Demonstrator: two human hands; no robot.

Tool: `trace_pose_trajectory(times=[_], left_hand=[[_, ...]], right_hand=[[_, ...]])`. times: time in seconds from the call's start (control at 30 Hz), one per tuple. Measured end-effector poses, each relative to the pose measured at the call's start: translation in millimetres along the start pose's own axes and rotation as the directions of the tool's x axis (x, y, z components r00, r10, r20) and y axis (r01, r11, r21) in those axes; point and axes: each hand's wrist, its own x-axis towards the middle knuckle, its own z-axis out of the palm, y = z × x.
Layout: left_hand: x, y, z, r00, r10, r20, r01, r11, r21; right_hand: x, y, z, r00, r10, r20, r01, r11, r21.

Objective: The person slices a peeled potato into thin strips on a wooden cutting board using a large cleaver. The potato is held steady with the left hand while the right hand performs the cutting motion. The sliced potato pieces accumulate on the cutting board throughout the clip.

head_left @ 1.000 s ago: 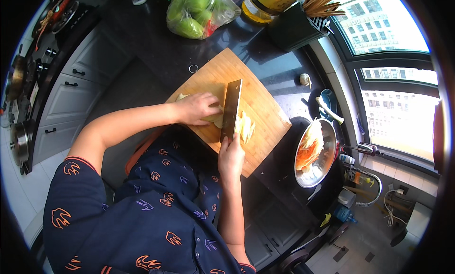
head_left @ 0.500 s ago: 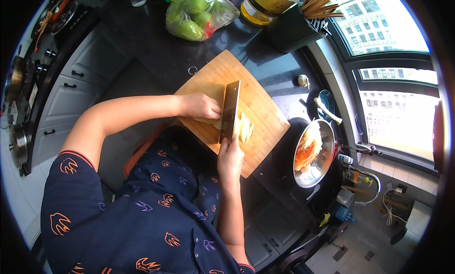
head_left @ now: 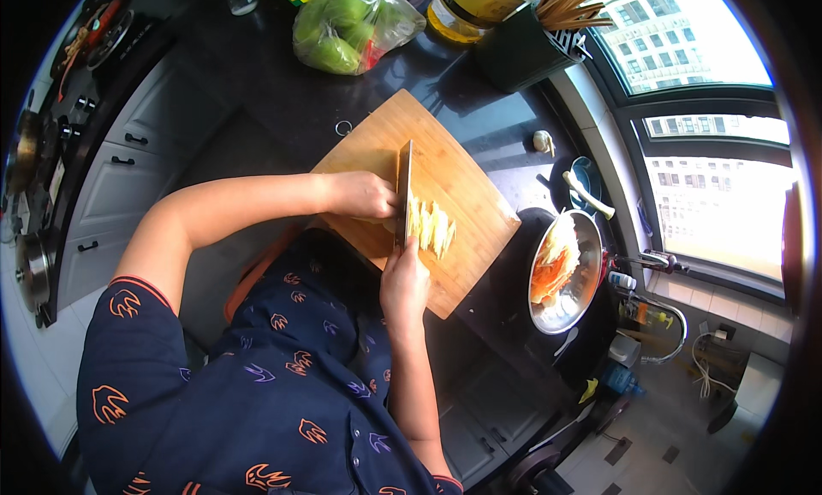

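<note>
A wooden cutting board (head_left: pixel 467 208) lies askew on the dark counter in front of me. My right hand (head_left: pixel 405 283) is closed round the handle of a cleaver (head_left: pixel 404 182), whose broad blade stands nearly edge-on over the board. Just left of the blade, my left hand (head_left: pixel 363 195) has its fingers curled down on a pale vegetable piece, almost wholly hidden under them. Right of the blade, thin pale-yellow slices (head_left: pixel 437 227) lie in a loose row on the wood.
To the right stands a metal bowl (head_left: pixel 565 311) with orange and pale shreds. Beyond it are a blue-green dish (head_left: pixel 586 176) with a white-handled utensil and a garlic bulb (head_left: pixel 543 141). A bag of green produce (head_left: pixel 342 32), an oil bottle (head_left: pixel 467 11) and a chopstick holder (head_left: pixel 527 50) line the back.
The cleaver and my right hand have shifted slightly left, and the blade has turned more edge-on. More slices show right of it, spread wider. My left hand stays about where it was.
</note>
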Motion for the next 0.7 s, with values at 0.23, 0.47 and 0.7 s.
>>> trace_pose_trajectory(times=[0.23,0.47,0.7], left_hand=[[-1,-4,6,0.999,-0.024,0.046,0.027,0.997,-0.078],[3,1,2,0.991,-0.103,0.087,0.111,0.989,-0.095],[1,5,6,0.959,-0.269,0.085,0.281,0.94,-0.196]], right_hand=[[-7,1,-19,0.999,0.014,0.044,-0.012,0.999,-0.034],[3,16,9,0.996,-0.057,-0.072,0.059,0.998,0.023],[-8,5,-10,0.999,0.018,-0.027,-0.017,0.999,0.036]])
